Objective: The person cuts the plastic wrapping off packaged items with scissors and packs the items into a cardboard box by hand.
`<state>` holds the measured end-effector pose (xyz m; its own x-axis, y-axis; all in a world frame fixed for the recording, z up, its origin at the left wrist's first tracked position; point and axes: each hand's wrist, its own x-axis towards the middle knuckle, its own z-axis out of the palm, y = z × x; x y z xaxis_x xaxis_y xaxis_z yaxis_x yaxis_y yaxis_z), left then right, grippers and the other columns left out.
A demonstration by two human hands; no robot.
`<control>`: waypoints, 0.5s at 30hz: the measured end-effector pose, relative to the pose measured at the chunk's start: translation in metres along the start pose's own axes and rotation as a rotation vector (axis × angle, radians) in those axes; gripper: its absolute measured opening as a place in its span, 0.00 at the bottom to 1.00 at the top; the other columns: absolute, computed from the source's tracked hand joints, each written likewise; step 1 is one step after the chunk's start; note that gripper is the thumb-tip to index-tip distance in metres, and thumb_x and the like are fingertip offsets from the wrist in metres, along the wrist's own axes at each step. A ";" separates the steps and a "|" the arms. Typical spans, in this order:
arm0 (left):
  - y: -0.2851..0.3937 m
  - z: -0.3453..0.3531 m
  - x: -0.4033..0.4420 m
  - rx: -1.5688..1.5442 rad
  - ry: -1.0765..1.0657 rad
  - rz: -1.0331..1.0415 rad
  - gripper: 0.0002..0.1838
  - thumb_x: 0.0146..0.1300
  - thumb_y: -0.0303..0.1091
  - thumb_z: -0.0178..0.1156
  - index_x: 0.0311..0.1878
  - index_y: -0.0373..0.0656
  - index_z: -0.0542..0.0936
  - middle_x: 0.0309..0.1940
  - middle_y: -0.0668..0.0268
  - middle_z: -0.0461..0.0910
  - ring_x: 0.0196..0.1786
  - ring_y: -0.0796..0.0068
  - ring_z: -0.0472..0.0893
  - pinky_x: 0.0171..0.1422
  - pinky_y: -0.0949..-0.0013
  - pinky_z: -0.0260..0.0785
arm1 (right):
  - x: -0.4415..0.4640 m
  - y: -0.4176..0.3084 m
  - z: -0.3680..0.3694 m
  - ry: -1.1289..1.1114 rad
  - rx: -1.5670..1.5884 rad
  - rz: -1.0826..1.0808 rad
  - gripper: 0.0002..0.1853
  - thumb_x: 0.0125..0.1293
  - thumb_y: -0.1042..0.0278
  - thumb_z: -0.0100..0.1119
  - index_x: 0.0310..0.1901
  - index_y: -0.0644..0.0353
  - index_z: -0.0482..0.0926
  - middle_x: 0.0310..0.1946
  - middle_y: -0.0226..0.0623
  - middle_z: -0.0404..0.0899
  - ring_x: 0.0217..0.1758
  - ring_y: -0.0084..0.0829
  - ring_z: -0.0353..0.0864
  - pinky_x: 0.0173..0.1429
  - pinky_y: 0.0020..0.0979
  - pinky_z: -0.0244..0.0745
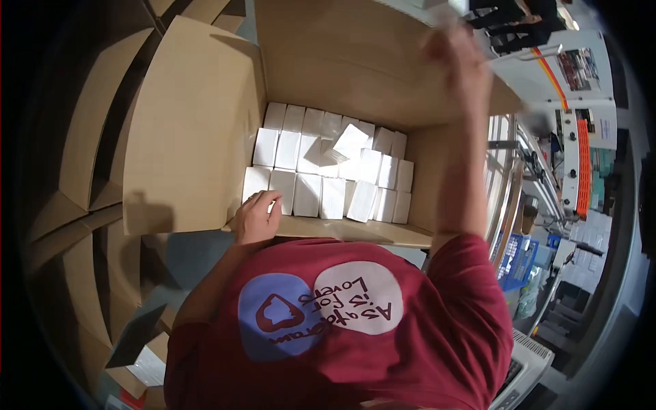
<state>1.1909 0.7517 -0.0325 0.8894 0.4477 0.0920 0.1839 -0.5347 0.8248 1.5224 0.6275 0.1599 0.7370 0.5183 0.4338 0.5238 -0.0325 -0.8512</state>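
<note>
A large open cardboard box stands in front of me, with rows of small white boxes upright inside it. One white box lies tilted on top of the others near the middle. My left hand rests at the near left edge of the carton, its fingers loosely bent and the thumb apart, by the front row of white boxes. Raised above the far right side of the carton, my right hand is smeared by motion. A bright white shape shows beside its fingertips; whether the hand holds it is unclear.
Brown cardboard flaps and cartons stand along the left. To the right are a metal rail frame, a blue plastic crate and a machine panel with an orange strip. Stacked white boxes sit farther right.
</note>
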 end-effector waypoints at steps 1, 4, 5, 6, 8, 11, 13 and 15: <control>0.001 0.001 0.002 0.007 0.007 0.000 0.05 0.57 0.27 0.58 0.38 0.40 0.78 0.34 0.58 0.80 0.37 0.55 0.80 0.39 0.60 0.72 | -0.024 0.022 0.022 -0.133 -0.006 0.158 0.20 0.69 0.50 0.52 0.38 0.63 0.78 0.27 0.33 0.81 0.30 0.22 0.79 0.36 0.24 0.74; 0.004 0.001 0.001 0.048 -0.002 -0.002 0.05 0.57 0.27 0.58 0.38 0.41 0.78 0.32 0.58 0.80 0.36 0.57 0.80 0.40 0.60 0.72 | -0.096 0.160 0.076 -0.377 -0.684 0.510 0.36 0.57 0.38 0.61 0.59 0.59 0.71 0.47 0.54 0.76 0.51 0.43 0.79 0.53 0.37 0.75; 0.006 0.000 0.003 0.071 -0.008 0.001 0.06 0.57 0.27 0.58 0.38 0.40 0.78 0.32 0.58 0.80 0.35 0.58 0.81 0.40 0.61 0.72 | -0.114 0.182 0.088 -0.486 -1.013 0.587 0.43 0.53 0.34 0.62 0.63 0.57 0.67 0.55 0.57 0.72 0.56 0.46 0.76 0.58 0.39 0.73; 0.007 0.000 0.004 0.098 -0.011 0.004 0.06 0.58 0.26 0.59 0.39 0.40 0.78 0.31 0.58 0.80 0.35 0.58 0.81 0.39 0.62 0.73 | -0.138 0.223 0.091 -0.486 -0.973 0.743 0.46 0.51 0.35 0.64 0.65 0.56 0.63 0.58 0.56 0.68 0.58 0.46 0.75 0.60 0.40 0.72; 0.003 0.001 0.003 0.135 -0.026 -0.008 0.06 0.57 0.26 0.58 0.39 0.40 0.78 0.32 0.58 0.80 0.35 0.58 0.81 0.40 0.62 0.73 | -0.165 0.264 0.095 -0.464 -0.882 0.938 0.49 0.48 0.38 0.67 0.66 0.58 0.60 0.59 0.55 0.67 0.58 0.46 0.74 0.61 0.40 0.71; 0.005 -0.001 0.001 0.143 -0.024 -0.039 0.07 0.58 0.27 0.59 0.40 0.40 0.78 0.33 0.58 0.81 0.36 0.60 0.82 0.41 0.64 0.73 | -0.187 0.270 0.084 -0.360 -0.650 1.002 0.46 0.46 0.47 0.69 0.64 0.65 0.62 0.53 0.55 0.72 0.53 0.43 0.77 0.56 0.37 0.74; 0.005 -0.001 0.003 0.019 0.003 -0.124 0.07 0.59 0.28 0.59 0.41 0.39 0.79 0.33 0.60 0.82 0.36 0.64 0.82 0.41 0.65 0.74 | -0.190 0.270 0.074 -0.262 -0.360 0.944 0.45 0.45 0.52 0.69 0.62 0.69 0.62 0.49 0.54 0.74 0.50 0.40 0.79 0.52 0.35 0.76; -0.002 0.005 0.007 -0.213 0.051 -0.270 0.08 0.61 0.29 0.59 0.42 0.39 0.79 0.32 0.63 0.83 0.35 0.67 0.83 0.42 0.65 0.74 | -0.187 0.220 0.071 -0.084 0.133 0.745 0.34 0.50 0.64 0.66 0.57 0.70 0.65 0.45 0.45 0.75 0.46 0.33 0.77 0.47 0.33 0.76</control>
<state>1.1994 0.7522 -0.0365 0.7976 0.5908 -0.1218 0.3134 -0.2333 0.9205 1.4688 0.5843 -0.1293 0.8380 0.4631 -0.2887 -0.1594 -0.2983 -0.9411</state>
